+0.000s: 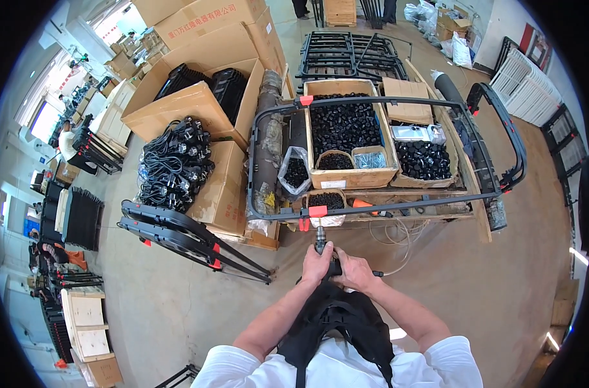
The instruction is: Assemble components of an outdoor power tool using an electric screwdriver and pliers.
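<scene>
Both of my hands are wrapped round a power drill (pixel 320 240) in front of my body. My left hand (pixel 316 264) grips it just behind the metal chuck, while my right hand (pixel 355 270) closes round its rear part, which is mostly hidden. The drill's bit points away from me at a red bracket (pixel 317 211) on the near bar of a black tubular frame (pixel 398 208). Whether the bit touches the bracket is too small to tell. This frame lies across a wooden bench, over open boxes of small black parts (pixel 346 123).
Bundled black power cords (pixel 175 165) lie on a carton to the left, beside folded black frames (pixel 184 236). An orange-and-black tool (pixel 368 205) rests on the bench. A pale hose (pixel 404 249) hangs to the floor. More black frames (pixel 352 55) are stacked behind.
</scene>
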Available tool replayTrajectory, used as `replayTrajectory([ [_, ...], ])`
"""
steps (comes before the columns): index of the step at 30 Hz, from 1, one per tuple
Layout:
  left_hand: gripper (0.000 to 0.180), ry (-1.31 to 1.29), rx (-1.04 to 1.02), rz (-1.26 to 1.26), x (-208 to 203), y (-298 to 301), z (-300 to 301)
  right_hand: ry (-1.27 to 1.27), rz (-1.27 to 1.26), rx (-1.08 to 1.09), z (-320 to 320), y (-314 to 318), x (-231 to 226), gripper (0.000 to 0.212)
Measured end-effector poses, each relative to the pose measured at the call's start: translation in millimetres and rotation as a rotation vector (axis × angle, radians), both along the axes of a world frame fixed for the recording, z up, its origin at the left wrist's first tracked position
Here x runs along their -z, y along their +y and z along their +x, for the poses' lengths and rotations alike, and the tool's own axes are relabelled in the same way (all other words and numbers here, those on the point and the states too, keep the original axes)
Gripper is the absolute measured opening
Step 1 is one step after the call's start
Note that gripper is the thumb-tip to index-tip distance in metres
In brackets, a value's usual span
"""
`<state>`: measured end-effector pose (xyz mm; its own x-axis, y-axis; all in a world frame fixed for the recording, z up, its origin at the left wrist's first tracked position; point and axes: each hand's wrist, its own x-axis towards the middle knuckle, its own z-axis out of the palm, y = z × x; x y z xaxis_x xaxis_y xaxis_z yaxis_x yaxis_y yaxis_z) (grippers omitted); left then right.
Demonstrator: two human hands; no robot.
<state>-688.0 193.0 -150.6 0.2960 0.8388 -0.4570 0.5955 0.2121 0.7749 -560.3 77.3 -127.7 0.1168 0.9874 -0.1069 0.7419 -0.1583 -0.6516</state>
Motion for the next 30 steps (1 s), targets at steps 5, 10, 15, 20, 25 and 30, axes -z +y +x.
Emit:
replayTrajectory([
  [5, 0.061, -0.036, -0.012, -0.008, 0, 4, 2, -0.053, 0.006, -0.007, -2, 5, -3, 0.074],
  [10, 0.060, -0.047, -0.018, -0.003, -3, 0, -1, -0.076, 0.084, -0.051, -5, 3, -8, 0.061],
  [15, 0.058, -0.074, -0.016, -0.031, -9, -5, -1, -0.060, 0.039, -0.041, -6, 0, -11, 0.061],
  [20, 0.057, -0.087, -0.019, -0.029, -4, -7, -8, -0.060, 0.047, -0.052, -11, 0, -16, 0.062],
  [25, 0.056, -0.144, -0.010, -0.061, 5, -10, -16, -0.046, 0.011, -0.056, -14, -1, -16, 0.063],
  [30, 0.055, -0.174, 0.061, -0.152, 13, -19, -24, -0.060, -0.039, -0.014, -18, -14, -19, 0.066],
])
